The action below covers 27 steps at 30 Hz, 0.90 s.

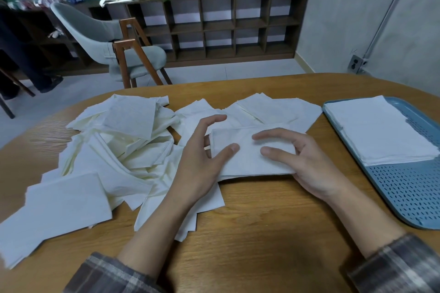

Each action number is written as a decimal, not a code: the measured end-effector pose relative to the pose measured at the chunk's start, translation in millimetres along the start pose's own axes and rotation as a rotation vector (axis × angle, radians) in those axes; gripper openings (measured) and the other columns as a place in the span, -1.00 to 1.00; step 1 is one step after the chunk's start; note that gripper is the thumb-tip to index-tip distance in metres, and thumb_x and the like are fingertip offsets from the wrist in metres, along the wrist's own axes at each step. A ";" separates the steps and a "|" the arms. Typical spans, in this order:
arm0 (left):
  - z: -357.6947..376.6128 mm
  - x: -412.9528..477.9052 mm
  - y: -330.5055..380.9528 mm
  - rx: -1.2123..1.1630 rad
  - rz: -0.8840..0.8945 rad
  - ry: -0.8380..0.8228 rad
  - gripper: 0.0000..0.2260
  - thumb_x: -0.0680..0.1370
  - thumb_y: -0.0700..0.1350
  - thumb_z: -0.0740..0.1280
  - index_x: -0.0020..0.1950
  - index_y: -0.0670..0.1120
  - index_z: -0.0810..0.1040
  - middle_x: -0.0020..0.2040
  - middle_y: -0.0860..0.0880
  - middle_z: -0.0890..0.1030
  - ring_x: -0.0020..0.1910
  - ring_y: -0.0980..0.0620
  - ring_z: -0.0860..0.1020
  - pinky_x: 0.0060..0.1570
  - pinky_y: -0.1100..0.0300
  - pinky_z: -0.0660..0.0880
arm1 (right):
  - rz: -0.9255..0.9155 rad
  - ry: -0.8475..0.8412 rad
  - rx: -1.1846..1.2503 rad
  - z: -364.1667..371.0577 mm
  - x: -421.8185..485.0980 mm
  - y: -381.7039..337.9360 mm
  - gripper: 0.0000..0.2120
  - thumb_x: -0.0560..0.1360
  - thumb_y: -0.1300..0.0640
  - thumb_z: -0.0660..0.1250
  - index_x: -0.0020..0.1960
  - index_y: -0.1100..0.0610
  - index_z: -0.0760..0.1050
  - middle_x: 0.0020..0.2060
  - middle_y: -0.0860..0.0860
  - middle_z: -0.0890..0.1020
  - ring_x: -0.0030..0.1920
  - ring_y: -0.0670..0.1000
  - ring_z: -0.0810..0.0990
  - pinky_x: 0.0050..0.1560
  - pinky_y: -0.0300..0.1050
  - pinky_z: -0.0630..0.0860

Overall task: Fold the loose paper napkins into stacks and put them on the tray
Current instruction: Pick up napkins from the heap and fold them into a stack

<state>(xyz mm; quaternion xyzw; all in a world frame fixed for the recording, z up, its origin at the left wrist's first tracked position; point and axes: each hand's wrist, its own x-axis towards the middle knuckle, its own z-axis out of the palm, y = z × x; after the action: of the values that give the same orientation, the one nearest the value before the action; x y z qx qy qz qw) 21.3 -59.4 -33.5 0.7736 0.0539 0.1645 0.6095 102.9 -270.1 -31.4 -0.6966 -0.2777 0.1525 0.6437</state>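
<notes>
A folded white napkin (247,157) lies on the wooden table in front of me. My left hand (202,164) holds its left edge, thumb on top and fingers spread behind it. My right hand (300,162) holds its right side, thumb and forefinger resting on top. A heap of loose napkins (128,140) covers the table to the left, and more flat ones (273,107) lie behind the folded one. The blue perforated tray (404,188) at the right carries a stack of folded napkins (381,131).
The wooden table (262,233) has a curved far edge. A flat napkin (59,209) hangs near the left front. Beyond the table stand a grey chair (114,45) with wooden legs, a low shelf unit (219,26) with potted plants, and a person's legs at far left.
</notes>
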 end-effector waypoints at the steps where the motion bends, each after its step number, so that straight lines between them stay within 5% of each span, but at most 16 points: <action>1: 0.9 -0.1 -0.2 -0.001 0.009 -0.018 -0.55 0.60 -0.08 0.50 0.39 0.26 0.46 0.17 0.06 0.70 0.11 0.03 0.70 0.02 0.08 0.67 | 0.005 0.027 -0.075 -0.4 0.2 1.9 -0.77 0.55 0.19 0.49 0.15 -0.06 0.74 0.21 -0.20 0.70 0.34 -0.19 0.57 0.39 -0.09 0.42; 7: -2.8 2.1 -12.8 0.496 0.169 -0.087 -0.54 0.47 0.06 0.59 0.27 0.17 0.46 0.08 0.18 0.54 0.07 0.18 0.56 -0.04 0.36 0.47 | -0.041 0.335 -0.209 -5.4 4.6 8.9 -0.70 0.58 0.33 0.43 0.13 -0.03 0.74 0.10 -0.31 0.72 0.26 -0.35 0.56 0.25 -0.52 0.36; 11: -6.6 3.4 -21.0 0.715 0.167 -0.269 -0.76 0.46 0.19 0.56 0.00 0.12 0.65 -0.04 0.18 0.58 0.00 0.22 0.54 0.02 0.18 0.52 | -0.055 0.418 -0.226 -10.0 7.0 13.8 -0.68 0.58 0.35 0.41 0.13 -0.03 0.73 0.08 -0.37 0.70 0.24 -0.39 0.55 0.19 -0.58 0.33; 15: -2.2 3.1 -21.6 0.745 0.235 -0.236 -0.98 0.55 -0.02 0.48 -0.07 0.08 0.71 -0.08 0.14 0.61 -0.05 0.16 0.57 -0.01 0.04 0.57 | -0.051 0.381 -0.243 -7.7 7.3 16.6 -0.69 0.59 0.34 0.41 0.13 -0.04 0.73 0.09 -0.34 0.71 0.26 -0.37 0.55 0.21 -0.58 0.33; 20: 1.2 1.1 -20.8 0.826 0.345 -0.238 -0.95 0.60 -0.08 0.40 -0.03 0.00 0.64 -0.06 0.11 0.59 -0.05 0.08 0.55 -0.07 0.01 0.55 | -0.064 0.295 -0.271 -6.8 6.4 15.1 -0.66 0.60 0.34 0.39 0.21 -0.05 0.70 0.16 -0.33 0.69 0.31 -0.38 0.52 0.25 -0.58 0.30; 27: 0.5 -0.5 -13.0 0.625 0.413 -0.186 -0.94 0.71 -0.07 0.27 0.07 0.00 0.51 -0.05 0.11 0.58 -0.04 0.08 0.54 -0.01 0.02 0.51 | -0.081 0.213 -0.352 -5.9 7.5 19.8 -0.59 0.61 0.37 0.33 0.30 -0.04 0.65 0.26 -0.28 0.65 0.39 -0.33 0.47 0.37 -0.50 0.28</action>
<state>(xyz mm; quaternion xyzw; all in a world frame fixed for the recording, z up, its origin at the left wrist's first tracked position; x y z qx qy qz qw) 22.5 -56.7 -46.3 0.9283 -0.1109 0.1887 0.3007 116.0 -270.9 -49.0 -0.7989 -0.2582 0.0013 0.5432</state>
